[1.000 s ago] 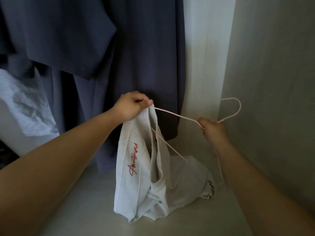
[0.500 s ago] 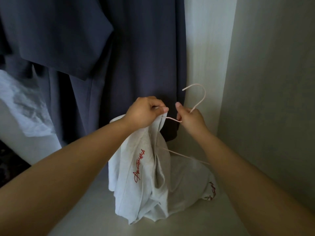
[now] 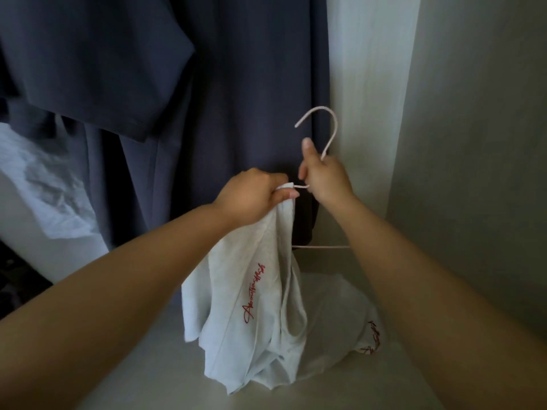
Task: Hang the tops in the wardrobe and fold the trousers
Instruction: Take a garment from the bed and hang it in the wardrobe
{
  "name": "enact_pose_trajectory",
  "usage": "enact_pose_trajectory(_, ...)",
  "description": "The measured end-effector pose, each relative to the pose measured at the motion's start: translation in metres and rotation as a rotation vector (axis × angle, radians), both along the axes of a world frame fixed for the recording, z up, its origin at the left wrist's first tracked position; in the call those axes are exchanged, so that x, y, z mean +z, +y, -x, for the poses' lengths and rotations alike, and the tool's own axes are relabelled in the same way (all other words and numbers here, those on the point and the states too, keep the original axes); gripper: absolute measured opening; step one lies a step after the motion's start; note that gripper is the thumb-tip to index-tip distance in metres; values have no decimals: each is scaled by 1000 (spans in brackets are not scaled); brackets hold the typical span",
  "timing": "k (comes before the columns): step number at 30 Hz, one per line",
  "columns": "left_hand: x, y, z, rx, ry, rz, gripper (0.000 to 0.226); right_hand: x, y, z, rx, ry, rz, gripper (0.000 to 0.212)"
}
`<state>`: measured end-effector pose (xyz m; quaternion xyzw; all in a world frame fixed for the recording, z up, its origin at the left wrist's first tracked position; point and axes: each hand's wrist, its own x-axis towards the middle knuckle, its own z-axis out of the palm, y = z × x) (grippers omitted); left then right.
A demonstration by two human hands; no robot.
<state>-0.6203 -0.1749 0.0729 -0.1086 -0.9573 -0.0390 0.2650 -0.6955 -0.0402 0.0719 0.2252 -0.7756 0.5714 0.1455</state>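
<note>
While bunched at its top edge in the left hand (image 3: 254, 196), hangs down crumpled: a white T-shirt (image 3: 236, 294) with red script lettering, lower folds resting on the pale wardrobe shelf (image 3: 142, 380). Left grip clamped on the cloth, fingers curled round it, thumb pressed across the gathered edge. Just beside it, to the right and slightly higher: the right hand (image 3: 324, 180), grip clamped on the neck of a pink wire hanger (image 3: 328, 143), thumb pointing up beside the stem. Standing above the right fist: the hook (image 3: 322, 109), nearly upright, open end turned to the left. Between the two fists, a short length of shoulder wire, meeting the gathered cloth at the left thumb. Lower down, between T-shirt and right forearm: the straight bottom bar (image 3: 321, 247), level, left end hidden behind the cloth, right end behind the forearm. On the part of the T-shirt lying on the shelf, near the right forearm, a second patch of red script. Behind both hands: a dark navy T-shirt (image 3: 242, 84) hanging in the wardrobe, one short sleeve spread to the left, hem ending just above the shelf. To its right, a white back panel (image 3: 367, 84), then the grey side wall (image 3: 479, 143), near the right arm. At far left, below the navy sleeve: a wrinkled pale cloth (image 3: 44, 190), hanging or draped, cannot tell which. Both forearms bare, reaching in from the lower edge.
</note>
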Motion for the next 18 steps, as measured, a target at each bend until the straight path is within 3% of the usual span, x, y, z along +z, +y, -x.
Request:
enact_pose_trajectory(4,-9,-2,6,13,33,-109,25,-8,-12,2,22,190,-47,50)
enact_pose_trajectory(8,-14,-14,9,180,132,-282,32,-38,-8,-8,-363,562,240,39)
enact_pose_trajectory(11,-14,-20,11,214,136,-509,29,-81,-7,-20,-278,438,187,38)
enact_pose_trajectory(14,-14,-22,12,197,160,-710,32,-116,-3,-22,-191,309,-182,48)
enact_pose_trajectory(18,-18,-32,12,212,216,-762,32,-128,8,-14,-55,74,-514,39)
